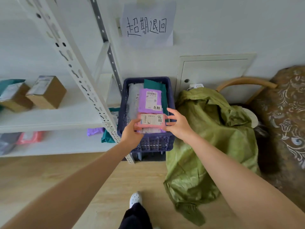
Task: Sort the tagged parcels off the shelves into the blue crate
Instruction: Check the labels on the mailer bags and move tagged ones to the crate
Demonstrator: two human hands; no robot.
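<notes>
Left hand (132,135) pinches the pink parcel (151,121) (label up) over the blue crate (154,142); right hand (179,125) spread beside it

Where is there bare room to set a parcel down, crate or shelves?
Blue crate crowded: purple parcel, teal parcel, bubble-wrapped parcel fill it under the held pink parcel. Free: middle shelf between cardboard box and upright post; lower shelf between pink mailer and purple mailer.
</notes>
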